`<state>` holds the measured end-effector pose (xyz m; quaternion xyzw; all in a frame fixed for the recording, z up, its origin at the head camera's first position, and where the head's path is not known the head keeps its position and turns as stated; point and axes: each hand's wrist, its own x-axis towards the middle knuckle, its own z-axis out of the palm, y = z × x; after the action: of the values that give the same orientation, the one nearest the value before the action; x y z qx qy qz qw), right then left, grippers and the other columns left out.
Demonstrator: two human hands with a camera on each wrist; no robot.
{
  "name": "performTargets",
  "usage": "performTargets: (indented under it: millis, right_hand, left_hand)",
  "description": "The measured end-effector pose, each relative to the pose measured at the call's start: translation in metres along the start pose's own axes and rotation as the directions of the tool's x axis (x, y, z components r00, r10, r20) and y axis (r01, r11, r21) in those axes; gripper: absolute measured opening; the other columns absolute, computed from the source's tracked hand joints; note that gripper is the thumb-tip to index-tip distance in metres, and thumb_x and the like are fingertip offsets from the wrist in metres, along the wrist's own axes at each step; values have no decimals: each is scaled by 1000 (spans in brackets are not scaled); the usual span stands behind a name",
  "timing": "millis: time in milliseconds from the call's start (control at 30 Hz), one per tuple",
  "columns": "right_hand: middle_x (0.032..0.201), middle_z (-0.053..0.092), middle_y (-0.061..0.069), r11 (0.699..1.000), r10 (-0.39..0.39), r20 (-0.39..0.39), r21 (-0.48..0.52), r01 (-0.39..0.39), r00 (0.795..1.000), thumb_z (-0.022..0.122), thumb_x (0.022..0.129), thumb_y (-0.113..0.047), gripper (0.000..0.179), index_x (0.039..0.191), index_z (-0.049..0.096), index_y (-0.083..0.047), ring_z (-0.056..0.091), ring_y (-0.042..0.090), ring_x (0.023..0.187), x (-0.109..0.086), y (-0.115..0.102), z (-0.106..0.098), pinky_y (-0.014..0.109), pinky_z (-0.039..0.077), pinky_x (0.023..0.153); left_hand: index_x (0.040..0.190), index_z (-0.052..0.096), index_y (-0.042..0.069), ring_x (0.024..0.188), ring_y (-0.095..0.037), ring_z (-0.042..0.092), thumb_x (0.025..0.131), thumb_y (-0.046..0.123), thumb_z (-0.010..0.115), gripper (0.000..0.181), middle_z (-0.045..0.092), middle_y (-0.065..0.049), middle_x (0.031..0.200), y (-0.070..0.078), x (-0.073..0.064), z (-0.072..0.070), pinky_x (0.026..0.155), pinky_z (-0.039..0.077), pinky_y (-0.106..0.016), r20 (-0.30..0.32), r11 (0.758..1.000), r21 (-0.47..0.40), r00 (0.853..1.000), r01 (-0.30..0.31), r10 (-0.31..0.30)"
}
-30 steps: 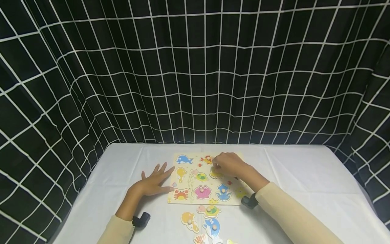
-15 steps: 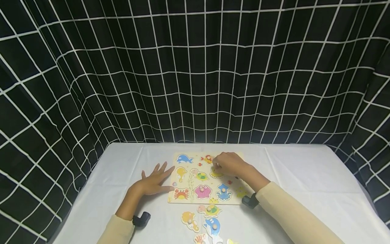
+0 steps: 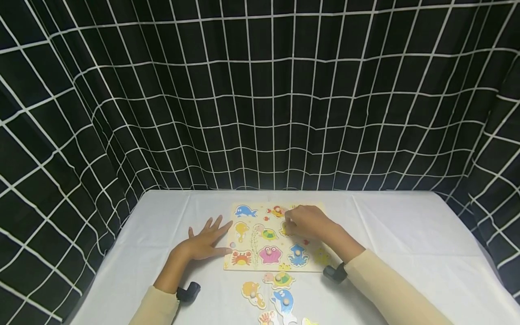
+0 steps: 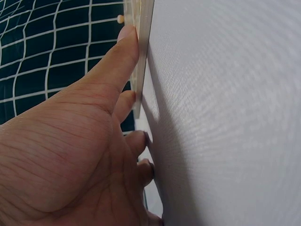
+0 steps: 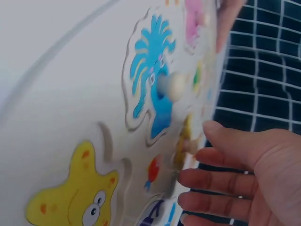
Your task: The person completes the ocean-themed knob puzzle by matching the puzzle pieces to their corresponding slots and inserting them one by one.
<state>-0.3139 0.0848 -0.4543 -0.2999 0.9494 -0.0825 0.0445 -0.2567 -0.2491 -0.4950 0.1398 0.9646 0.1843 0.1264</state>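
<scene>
A wooden peg puzzle board (image 3: 286,246) with sea animals lies on the white table. My left hand (image 3: 205,243) rests beside its left edge, fingers spread; the left wrist view shows the thumb (image 4: 127,44) against the board's side. Over the board's upper right, my right hand (image 3: 306,221) has bent fingers just off the wooden knob of a yellow piece (image 5: 181,146). That knob shows clear of the fingertips in the right wrist view. A blue squid piece (image 3: 298,256) and a pink piece (image 3: 270,256) with knobs sit in the board, as does a red-and-yellow fish piece (image 3: 276,211).
In front of the board lie loose knobbed pieces: a turtle (image 3: 280,280), a seahorse (image 3: 253,294), a blue dolphin (image 3: 283,301) and a red-and-white piece (image 3: 267,318). Part of a yellow piece (image 3: 307,322) shows at the bottom. A black gridded curtain (image 3: 260,113) surrounds the table.
My right hand has let go of the yellow piece's knob and shifted slightly right and down. My left hand has stayed in place.
</scene>
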Motion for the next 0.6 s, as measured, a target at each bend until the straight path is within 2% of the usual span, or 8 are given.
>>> performTargets:
  millis: [133,233,300,400,600]
  right_hand:
    - [70,65,-8,1000,7,-55,18,-6,998,74,94,-33,25,110,76,-14,52,9,66,-14,-7,-8,32,47,65]
    - [62,57,-11,999,-17,-94,40,21,995,74,94,-31,25,109,76,-12,51,9,62,-25,-13,-13,31,45,60]
    - [63,58,-11,998,-28,-120,54,35,992,76,93,-30,23,108,76,-13,51,8,63,-32,-16,-14,30,45,60]
    - [74,64,-11,996,-34,-142,75,45,989,79,90,-27,21,106,77,-12,53,8,67,-41,-20,-13,30,47,62]
    - [80,68,-12,994,-19,-130,101,32,991,79,90,-27,20,105,77,-15,58,6,72,-59,-30,-10,31,50,67]
  left_hand:
    - [161,30,28,155,-40,2,90,65,62,87,12,-13,170,-1,0,-1,107,-3,-82,-2,1000,1,1000,-11,11]
    - [161,30,27,155,-40,2,91,63,63,86,11,-13,170,-1,0,-3,108,-5,-81,-5,1000,-10,1000,-15,15]
    - [161,30,26,155,-40,2,91,61,64,85,11,-13,169,-1,-1,-4,108,-6,-81,-10,1000,-20,1000,-16,16]
    - [161,30,26,155,-40,1,91,61,64,85,11,-13,169,-1,-2,-4,108,-6,-81,-7,1000,-22,1000,-19,18]
    - [161,30,27,155,-40,2,90,64,63,86,12,-13,169,-1,0,0,107,-5,-82,-5,1000,-19,1000,-16,16]
